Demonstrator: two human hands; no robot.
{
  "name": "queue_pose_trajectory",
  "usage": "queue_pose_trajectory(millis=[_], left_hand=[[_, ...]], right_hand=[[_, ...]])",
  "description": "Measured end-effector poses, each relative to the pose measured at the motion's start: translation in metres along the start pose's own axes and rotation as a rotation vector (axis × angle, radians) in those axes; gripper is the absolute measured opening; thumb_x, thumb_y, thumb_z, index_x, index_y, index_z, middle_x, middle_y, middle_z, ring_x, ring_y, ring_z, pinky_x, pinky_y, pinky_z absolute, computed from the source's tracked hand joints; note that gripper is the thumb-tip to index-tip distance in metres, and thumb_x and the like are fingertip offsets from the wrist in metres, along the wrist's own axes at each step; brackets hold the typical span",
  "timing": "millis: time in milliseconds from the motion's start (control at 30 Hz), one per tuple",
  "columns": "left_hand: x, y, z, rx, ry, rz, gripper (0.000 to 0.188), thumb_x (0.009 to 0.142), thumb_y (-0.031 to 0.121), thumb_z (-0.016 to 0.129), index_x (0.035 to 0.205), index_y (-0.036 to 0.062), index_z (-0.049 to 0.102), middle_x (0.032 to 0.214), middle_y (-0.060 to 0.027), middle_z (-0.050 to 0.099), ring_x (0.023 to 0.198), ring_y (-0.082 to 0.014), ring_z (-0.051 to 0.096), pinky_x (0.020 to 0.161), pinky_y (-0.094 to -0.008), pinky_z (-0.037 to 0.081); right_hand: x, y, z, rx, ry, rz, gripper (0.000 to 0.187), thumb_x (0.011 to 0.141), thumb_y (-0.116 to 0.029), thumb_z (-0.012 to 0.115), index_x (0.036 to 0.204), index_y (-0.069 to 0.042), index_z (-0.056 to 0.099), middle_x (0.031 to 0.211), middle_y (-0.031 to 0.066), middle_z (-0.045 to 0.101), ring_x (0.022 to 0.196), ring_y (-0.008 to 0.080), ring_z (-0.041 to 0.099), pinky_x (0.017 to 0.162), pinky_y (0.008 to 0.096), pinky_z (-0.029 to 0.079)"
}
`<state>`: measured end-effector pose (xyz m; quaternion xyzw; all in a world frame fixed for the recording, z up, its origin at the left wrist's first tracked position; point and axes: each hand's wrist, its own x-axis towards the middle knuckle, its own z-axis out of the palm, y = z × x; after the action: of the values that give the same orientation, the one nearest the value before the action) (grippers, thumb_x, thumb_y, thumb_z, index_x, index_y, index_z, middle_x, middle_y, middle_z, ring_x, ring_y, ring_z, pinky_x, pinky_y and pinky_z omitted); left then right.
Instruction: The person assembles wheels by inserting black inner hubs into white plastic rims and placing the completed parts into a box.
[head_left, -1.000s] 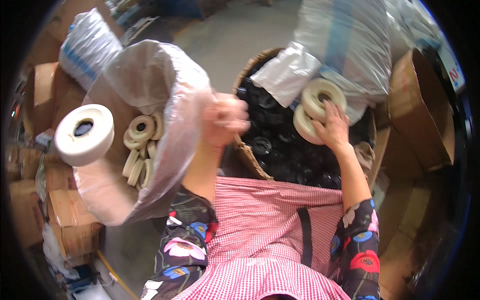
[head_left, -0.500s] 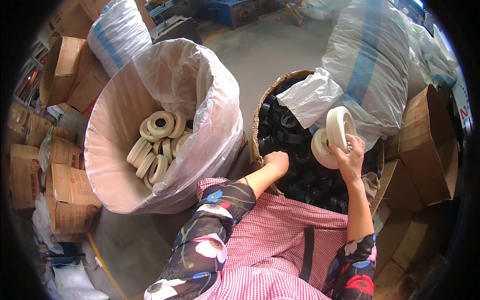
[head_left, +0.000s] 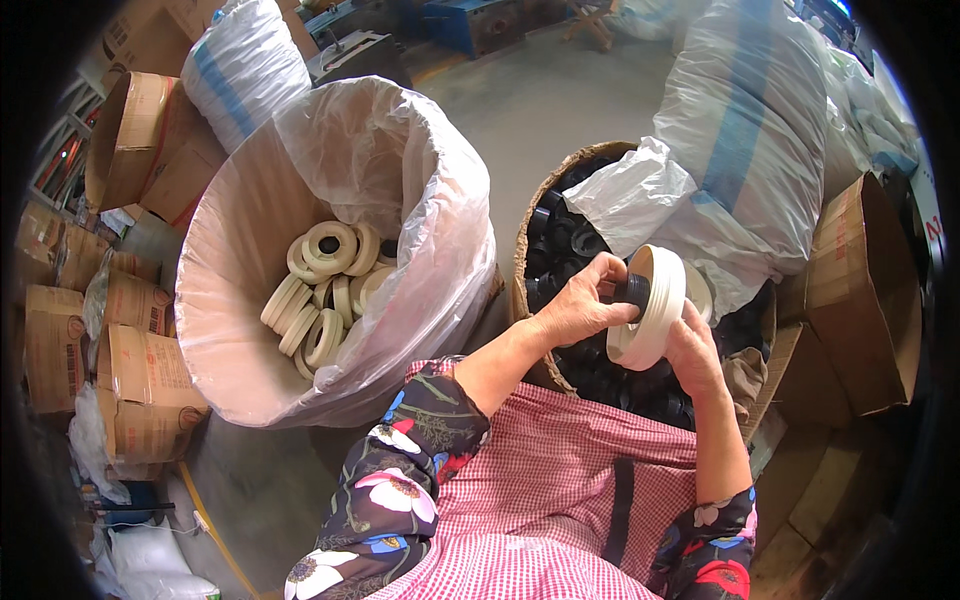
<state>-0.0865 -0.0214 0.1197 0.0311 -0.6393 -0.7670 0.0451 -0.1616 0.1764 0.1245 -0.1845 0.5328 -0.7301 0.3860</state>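
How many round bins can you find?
2: the lined bin at left, with pale rings, and the cardboard bin at right, with black parts; others may be hidden.

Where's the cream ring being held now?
The cream ring is right of centre in the head view, between the left hand and right hand, over the black parts.

In the grip, the cream ring looked like smooth, matt plastic, the black part ribbed plastic; below were glossy black plastic pieces, beyond, a crinkled white plastic sheet, rightward, a matt cardboard box.
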Motion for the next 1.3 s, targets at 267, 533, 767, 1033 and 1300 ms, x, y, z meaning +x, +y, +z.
queue_pose_trajectory(millis=[267,533,767,1033,1300], left_hand=[[0.005,0.0,-0.007,-0.305,-0.101,-0.181,0.069,0.077,0.025,0.077,0.132,0.0034,0.042,0.107,-0.0126,0.059,0.096,-0.0198,0.062,0.078,-0.0344,0.057],[0.005,0.0,0.004,-0.663,-0.26,-0.26,0.058,0.085,0.034,0.069,0.13,0.005,0.048,0.117,-0.009,0.06,0.102,-0.0172,0.063,0.087,-0.0326,0.054],[0.015,-0.027,-0.001,-1.025,-0.465,-0.348,0.047,0.084,0.029,0.068,0.123,0.0053,0.055,0.111,-0.0087,0.064,0.099,-0.0164,0.064,0.089,-0.0334,0.054],[0.01,-0.001,-0.001,-0.483,-0.308,-0.29,0.058,0.083,0.03,0.071,0.128,0.0019,0.049,0.116,-0.0085,0.06,0.1,-0.0171,0.062,0.086,-0.0349,0.054],[0.012,0.001,-0.008,-0.29,-0.228,-0.241,0.062,0.079,0.018,0.076,0.13,-0.0001,0.044,0.114,-0.0131,0.06,0.102,-0.0212,0.061,0.087,-0.0345,0.053]], right_hand=[[-0.003,-0.013,0.029,-0.444,-0.016,-0.322,0.063,0.065,-0.035,0.078,0.115,-0.004,0.055,0.145,0.0181,0.031,0.126,0.0276,0.043,0.094,0.0387,0.043],[-0.007,-0.025,0.023,-0.653,-0.018,-0.459,0.066,0.055,-0.031,0.078,0.114,-0.008,0.056,0.138,0.0192,0.04,0.126,0.0319,0.042,0.099,0.0422,0.038],[-0.015,-0.041,0.035,-1.073,-0.216,-0.794,0.077,0.044,-0.02,0.079,0.117,-0.014,0.057,0.132,0.0171,0.044,0.123,0.0407,0.038,0.103,0.0535,0.03],[-0.016,-0.019,0.016,-0.713,-0.022,-0.421,0.088,0.051,-0.034,0.089,0.125,-0.01,0.048,0.138,0.017,0.034,0.129,0.0335,0.036,0.098,0.0449,0.041],[-0.005,-0.022,-0.01,-0.351,-0.047,0.527,0.041,0.096,-0.036,0.048,0.079,0.0,0.058,0.046,0.0002,0.046,0.032,0.0071,0.036,0.031,0.0211,0.025]])
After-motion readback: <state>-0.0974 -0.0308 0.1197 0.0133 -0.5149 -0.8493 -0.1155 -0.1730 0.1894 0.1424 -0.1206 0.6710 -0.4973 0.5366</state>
